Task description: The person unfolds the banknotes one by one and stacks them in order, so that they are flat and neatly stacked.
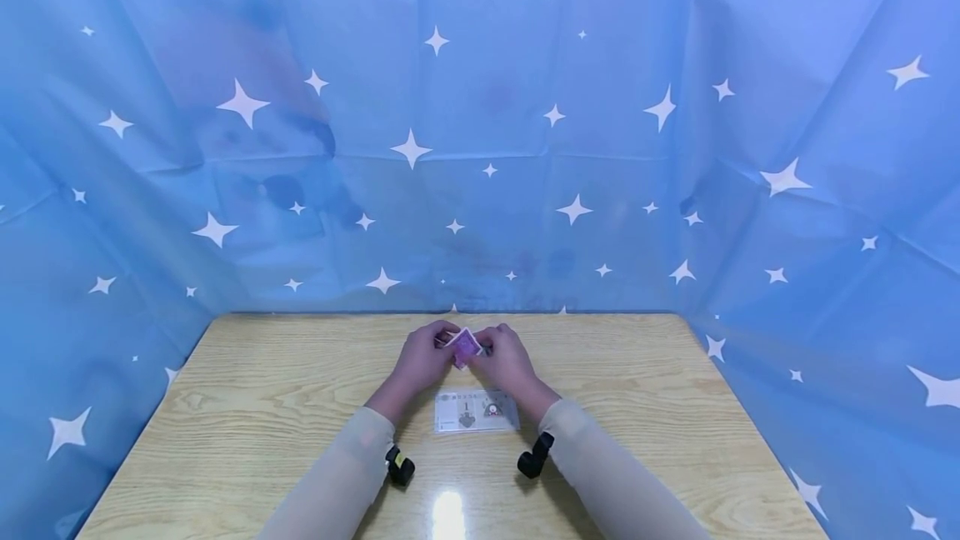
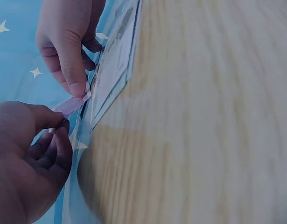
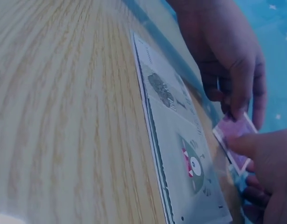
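Note:
Between both hands, just above the far part of the table, is a small purple piece of paper with a pale border (image 1: pixel 466 345); I cannot tell whether it is folded. My left hand (image 1: pixel 422 359) pinches its left side with thumb and fingers. On the opposite side, my right hand (image 1: pixel 507 358) pinches it too, the thumb lying over its face in the right wrist view. Nearer me, a pale banknote-like sheet (image 1: pixel 476 412) lies flat on the table. It bears a figure 1 and, in the right wrist view, a cartoon-like motif with an eye (image 3: pixel 195 165).
The wood-grain table (image 1: pixel 285 415) ends at a straight far edge behind the hands. A blue curtain with white stars (image 1: pixel 480 107) hangs behind and along both sides. Black wrist mounts (image 1: pixel 401 467) sit on both sleeves, and light glares off the near tabletop.

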`<state>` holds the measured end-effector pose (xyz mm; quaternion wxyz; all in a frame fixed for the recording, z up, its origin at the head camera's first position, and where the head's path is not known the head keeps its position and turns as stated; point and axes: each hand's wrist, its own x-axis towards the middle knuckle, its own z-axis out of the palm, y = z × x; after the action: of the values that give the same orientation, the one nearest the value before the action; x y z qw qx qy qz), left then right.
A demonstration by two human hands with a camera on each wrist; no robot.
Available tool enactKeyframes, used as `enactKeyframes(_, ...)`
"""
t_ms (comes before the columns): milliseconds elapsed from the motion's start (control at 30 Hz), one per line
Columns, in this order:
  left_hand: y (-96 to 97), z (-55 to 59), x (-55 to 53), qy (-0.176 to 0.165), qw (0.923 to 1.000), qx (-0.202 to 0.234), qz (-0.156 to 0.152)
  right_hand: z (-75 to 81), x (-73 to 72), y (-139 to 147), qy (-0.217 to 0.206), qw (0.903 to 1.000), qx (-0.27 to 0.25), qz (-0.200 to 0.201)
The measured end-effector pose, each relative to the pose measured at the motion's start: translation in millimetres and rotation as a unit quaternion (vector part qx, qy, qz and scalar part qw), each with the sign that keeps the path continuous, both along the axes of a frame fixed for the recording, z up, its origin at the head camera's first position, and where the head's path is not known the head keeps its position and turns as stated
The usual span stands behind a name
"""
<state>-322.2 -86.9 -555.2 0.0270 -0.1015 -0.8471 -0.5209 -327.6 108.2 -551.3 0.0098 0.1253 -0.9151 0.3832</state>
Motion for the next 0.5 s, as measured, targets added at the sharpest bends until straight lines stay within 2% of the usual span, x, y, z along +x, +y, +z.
enactKeyframes(133, -0.9, 1.1, 0.8, -0.018, 0.9985, 0.048, 0.016, 1.1, 0.9, 4.4, -0.006, 0.9990, -0.043, -0.011)
enactKeyframes(233, -2.3, 1.5, 0.0, -0.017, 0.9969, 0.073, 0.024, 2.6, 2.2, 6.5, -0.013, 0.9961, -0.084, -0.022)
enactKeyframes(400, -4.3, 0.6, -2.3, -0.016, 0.9956, 0.088, 0.026, 6.8, 6.1, 7.8, -0.040, 0.9845, -0.168, -0.033)
enactKeyframes(500, -4.7, 0.1, -2.1, -0.020, 0.9946, 0.099, 0.023, 10.1, 8.4, 6.7, -0.055, 0.9776, -0.198, -0.045)
